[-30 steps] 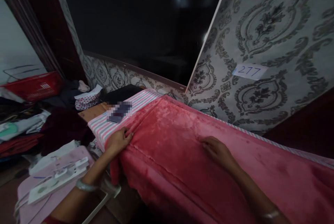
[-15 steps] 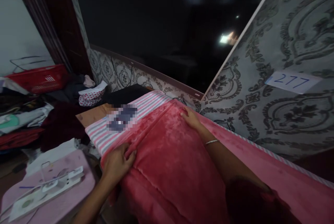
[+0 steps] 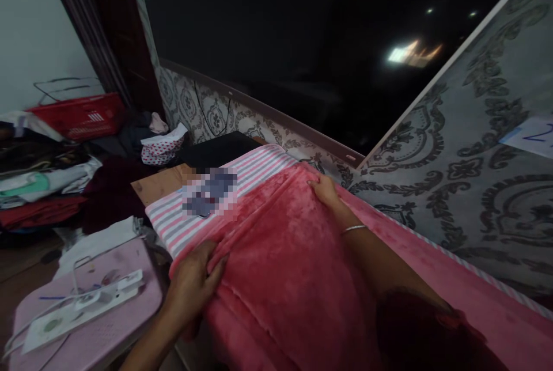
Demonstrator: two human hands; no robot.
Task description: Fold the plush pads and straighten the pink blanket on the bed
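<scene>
A red plush blanket (image 3: 280,256) lies spread before me over a surface covered with a pink, white and grey striped cloth (image 3: 254,166). My left hand (image 3: 196,279) grips the blanket's near-left edge, its fingertips tucked under a fold and the thumb on top. At the far right corner, my right hand (image 3: 326,189) pinches the blanket's edge; a thin bangle circles that wrist. On the striped cloth beyond the blanket sits a dark, pixelated item (image 3: 209,192) whose kind I cannot make out.
To the left, a pink stool (image 3: 95,325) carries a white power strip (image 3: 82,307) with cables. Behind it are piled clothes (image 3: 47,181) and a red shopping basket (image 3: 82,117). A large black screen (image 3: 302,42) hangs on the patterned wall (image 3: 427,158).
The whole view has shifted slightly, so the screen and stool appear further right. Both hands keep their hold on the blanket, with the fold along its far edge drawn a little straighter.
</scene>
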